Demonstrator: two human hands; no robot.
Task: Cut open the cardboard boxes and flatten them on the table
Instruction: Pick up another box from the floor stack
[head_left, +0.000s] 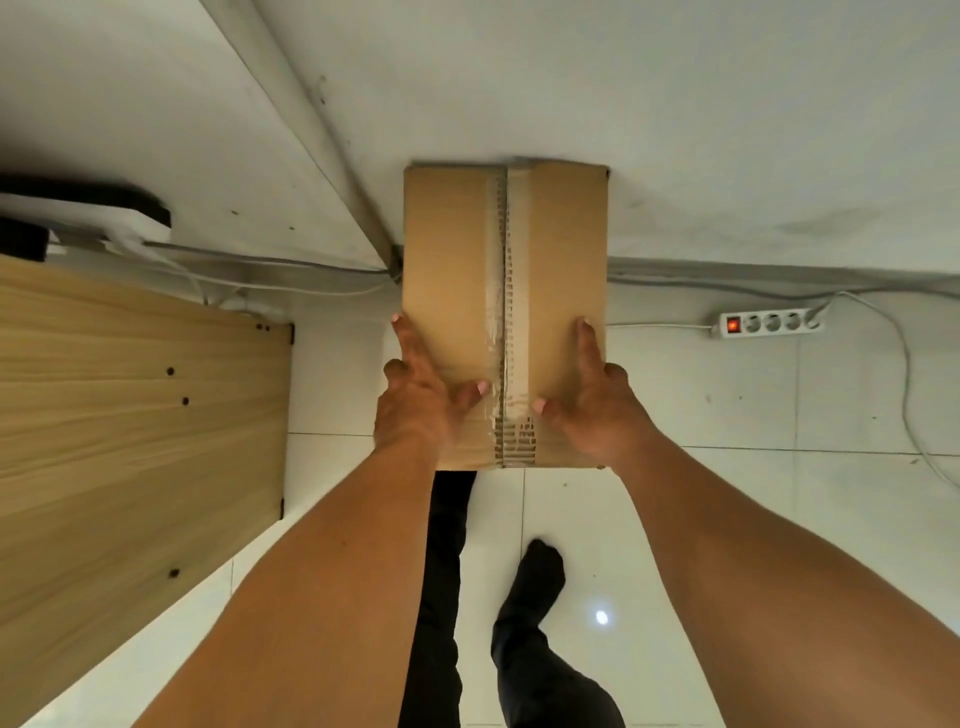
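A closed brown cardboard box (457, 270) is held up in front of me above the floor, its top flaps meeting at a centre seam with torn tape. My left hand (421, 395) grips its left near edge, thumb lying on top and fingers down the side. On the right near edge, my right hand (592, 400) grips the same way, thumb by the seam. No cutting tool is in view.
A wooden table top (130, 426) stands at the left. A white power strip (769, 323) with a lit red switch lies on the tiled floor at the right, its cable trailing along the wall. My dark-trousered legs (530, 623) are below the box.
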